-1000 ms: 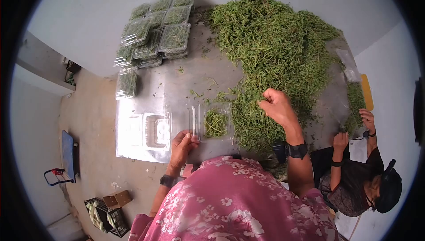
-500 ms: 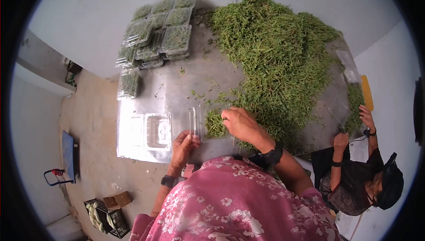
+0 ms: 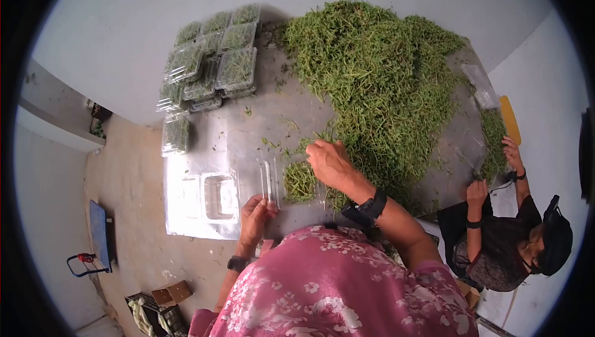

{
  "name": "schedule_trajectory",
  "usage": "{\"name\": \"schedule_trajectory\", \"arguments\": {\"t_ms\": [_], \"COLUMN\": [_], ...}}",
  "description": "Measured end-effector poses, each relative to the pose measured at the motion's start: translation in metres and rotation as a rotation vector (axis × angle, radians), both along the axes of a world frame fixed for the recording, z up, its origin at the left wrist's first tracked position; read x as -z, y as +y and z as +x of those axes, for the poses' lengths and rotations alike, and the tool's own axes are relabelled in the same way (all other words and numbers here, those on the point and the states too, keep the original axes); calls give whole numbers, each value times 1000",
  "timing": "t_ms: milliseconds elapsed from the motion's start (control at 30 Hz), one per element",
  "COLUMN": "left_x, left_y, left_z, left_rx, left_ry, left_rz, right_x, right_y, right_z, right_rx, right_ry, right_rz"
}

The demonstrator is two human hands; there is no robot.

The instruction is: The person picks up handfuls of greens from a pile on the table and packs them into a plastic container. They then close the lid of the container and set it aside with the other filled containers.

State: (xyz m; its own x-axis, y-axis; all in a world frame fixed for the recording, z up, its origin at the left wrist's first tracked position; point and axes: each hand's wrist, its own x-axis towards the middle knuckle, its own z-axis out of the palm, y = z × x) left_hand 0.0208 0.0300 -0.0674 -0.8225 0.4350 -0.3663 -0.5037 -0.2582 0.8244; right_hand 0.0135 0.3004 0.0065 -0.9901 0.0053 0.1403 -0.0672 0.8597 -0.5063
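While the left hand (image 3: 256,211) pinches the open lid of the clear plastic clamshell box (image 3: 271,179), the right hand (image 3: 330,162) hovers curled just beside its green sprigs (image 3: 300,181), perhaps gripping some.

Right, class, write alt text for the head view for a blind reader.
A person's right hand hovers over a clear plastic clamshell tray part-filled with green herb sprigs; the left hand grips its open lid. A large heap of sprigs and stacked filled trays sit on the metal table.
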Motion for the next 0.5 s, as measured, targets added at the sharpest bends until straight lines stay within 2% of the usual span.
{"name": "schedule_trajectory", "arguments": {"t_ms": [100, 200, 267, 433, 500], "left_x": [1, 0, 5, 0, 0], "left_y": [0, 1, -1, 1, 1], "left_z": [0, 0, 0, 0, -1], "left_rx": [-9, -13, -12, -19, -18], "left_ry": [2, 0, 10, -5, -16], "left_rz": [1, -9, 6, -34, -36], "right_x": [8, 19, 43, 49, 43], "right_y": [33, 45, 46, 42, 50], "right_z": [-19, -31, -37, -36, -33], "right_rx": [161, 221, 148, 45, 122], "right_ry": [-145, -240, -295, -331, -307], "right_rz": [34, 66, 76, 109, 76]}}
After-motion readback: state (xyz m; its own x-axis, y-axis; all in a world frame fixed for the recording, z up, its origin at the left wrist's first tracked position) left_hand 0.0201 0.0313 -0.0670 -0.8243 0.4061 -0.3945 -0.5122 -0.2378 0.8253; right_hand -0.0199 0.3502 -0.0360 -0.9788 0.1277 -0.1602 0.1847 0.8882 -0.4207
